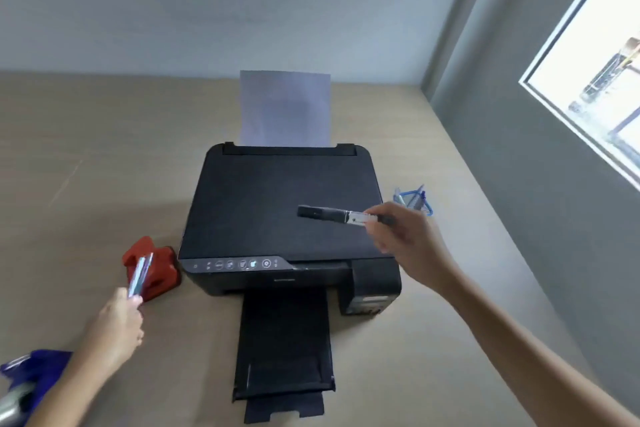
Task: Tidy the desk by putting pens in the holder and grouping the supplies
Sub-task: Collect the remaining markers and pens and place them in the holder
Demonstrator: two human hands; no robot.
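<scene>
Black marker (332,215) is held level over the printer (280,211), barrel end pinched in the right hand (401,232) fingers, likely bound for the blue holder (414,203) just right of the printer. Left hand (117,326), arm reaching in from near left, fingers closed on a few pens (140,276) beside the red object (152,265) on the bench (86,166).

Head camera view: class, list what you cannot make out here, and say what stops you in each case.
- Pen holder: partly hidden behind the right hand; its contents are too small to count.
- Items in the left hand: motion-blurred, so their number is unclear.
- Blue object: cut off by the bottom-left edge.
- Marker label: too blurred to read.
- Printer button icons: too small.
</scene>
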